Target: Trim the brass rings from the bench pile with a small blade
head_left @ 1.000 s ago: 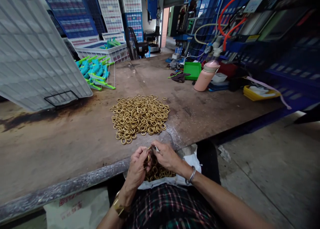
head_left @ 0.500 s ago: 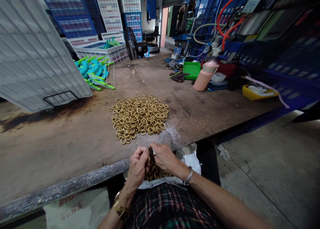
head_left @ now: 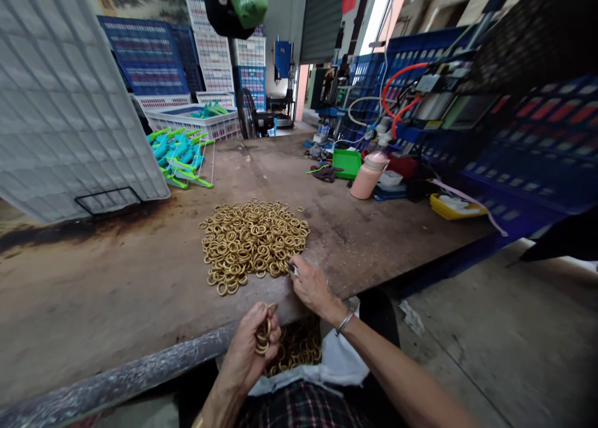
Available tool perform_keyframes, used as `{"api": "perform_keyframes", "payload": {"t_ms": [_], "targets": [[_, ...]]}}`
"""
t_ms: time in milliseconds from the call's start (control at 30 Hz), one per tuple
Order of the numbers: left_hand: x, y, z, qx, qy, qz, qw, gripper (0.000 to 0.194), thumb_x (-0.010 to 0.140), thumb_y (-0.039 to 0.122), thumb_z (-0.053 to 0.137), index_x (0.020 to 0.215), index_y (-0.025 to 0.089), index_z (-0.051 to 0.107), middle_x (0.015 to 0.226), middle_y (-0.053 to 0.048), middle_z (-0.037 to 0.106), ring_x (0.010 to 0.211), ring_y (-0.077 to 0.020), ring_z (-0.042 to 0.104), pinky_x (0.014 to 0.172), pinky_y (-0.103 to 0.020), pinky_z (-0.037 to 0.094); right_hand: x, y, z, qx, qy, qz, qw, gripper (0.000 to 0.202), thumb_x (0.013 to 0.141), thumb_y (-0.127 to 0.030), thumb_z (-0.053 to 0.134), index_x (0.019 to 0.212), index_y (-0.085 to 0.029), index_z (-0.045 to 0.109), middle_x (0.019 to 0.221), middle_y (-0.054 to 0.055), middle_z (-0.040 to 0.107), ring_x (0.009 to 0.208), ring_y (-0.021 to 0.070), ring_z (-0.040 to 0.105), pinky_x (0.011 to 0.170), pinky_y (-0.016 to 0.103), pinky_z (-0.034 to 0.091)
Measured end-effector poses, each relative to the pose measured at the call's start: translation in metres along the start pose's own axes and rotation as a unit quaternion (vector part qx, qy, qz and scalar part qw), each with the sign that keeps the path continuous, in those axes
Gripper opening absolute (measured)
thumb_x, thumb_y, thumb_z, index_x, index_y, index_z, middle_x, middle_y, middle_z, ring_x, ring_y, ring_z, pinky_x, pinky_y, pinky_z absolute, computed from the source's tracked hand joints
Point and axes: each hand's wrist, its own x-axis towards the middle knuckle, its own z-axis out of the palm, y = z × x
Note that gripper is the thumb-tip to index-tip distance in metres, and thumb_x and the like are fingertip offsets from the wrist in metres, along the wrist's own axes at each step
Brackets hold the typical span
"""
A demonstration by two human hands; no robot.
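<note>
A heap of brass-coloured rings (head_left: 255, 235) lies on the worktable, and one ring (head_left: 300, 209) sits apart at its right. Several rings (head_left: 263, 337) are gripped in my left hand (head_left: 250, 344), whose fingers curl round them at the table's front edge. My right hand (head_left: 314, 288) is at the heap's near right edge, fingers pinched; a small dark and pale thing shows at the fingertips, too small to name. Below both hands, more rings (head_left: 303, 347) lie in a white sack (head_left: 343, 359) open on my lap.
A ribbed white crate (head_left: 79, 104) stands tilted at the left, with turquoise and green plastic parts (head_left: 180, 157) beyond it. Toward the right are a green tray (head_left: 346, 164), a pink bottle (head_left: 368, 177) and a yellow tray (head_left: 453, 209). Stacked crates (head_left: 144, 57) stand behind.
My hands have separated. The right moved forward to the heap's edge, while the left stayed near the table edge, turned so that its rings show. The view has tilted up.
</note>
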Motion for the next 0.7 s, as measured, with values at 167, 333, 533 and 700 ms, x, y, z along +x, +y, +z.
{"api": "perform_keyframes", "payload": {"t_ms": [167, 333, 533, 700], "targets": [[0.007, 0.003, -0.011, -0.053, 0.056, -0.006, 0.997, 0.030, 0.063, 0.032, 0.072, 0.069, 0.014, 0.049, 0.067, -0.003, 0.059, 0.047, -0.0066, 0.048, 0.033, -0.013, 0.024, 0.037, -0.006, -0.005, 0.009, 0.045, -0.030, 0.998, 0.017, 0.083, -0.018, 0.043, 0.097, -0.019, 0.051, 0.092, 0.005, 0.061, 0.084, 0.0156, 0.056, 0.068, 0.023, 0.035], [0.006, 0.006, -0.018, -0.048, 0.063, 0.027, 0.996, 0.027, 0.064, 0.028, 0.072, 0.071, 0.016, 0.048, 0.067, -0.002, 0.060, 0.047, -0.0071, 0.049, 0.033, -0.013, 0.024, 0.058, -0.013, -0.001, -0.089, 0.006, 0.014, 0.996, 0.015, 0.084, -0.025, 0.044, 0.094, -0.020, 0.054, 0.093, 0.007, 0.061, 0.081, 0.0182, 0.057, 0.065, 0.025, 0.035], [0.006, 0.008, -0.023, -0.069, 0.025, 0.006, 0.997, 0.030, 0.062, 0.024, 0.073, 0.083, 0.017, 0.053, 0.066, 0.000, 0.058, 0.049, -0.0070, 0.050, 0.035, -0.013, 0.024, 0.062, -0.008, 0.004, -0.112, -0.025, 0.014, 0.993, 0.017, 0.082, -0.015, 0.041, 0.092, -0.018, 0.055, 0.092, 0.007, 0.059, 0.081, 0.0165, 0.056, 0.066, 0.024, 0.036], [0.010, 0.012, -0.023, -0.081, 0.039, 0.006, 0.996, 0.029, 0.058, 0.025, 0.075, 0.070, 0.013, 0.052, 0.067, -0.004, 0.060, 0.056, -0.0100, 0.054, 0.035, -0.013, 0.024, 0.056, -0.005, -0.001, -0.052, 0.019, 0.006, 0.998, 0.019, 0.082, -0.016, 0.041, 0.095, -0.019, 0.055, 0.095, 0.007, 0.055, 0.080, 0.0154, 0.053, 0.067, 0.023, 0.037]]}}
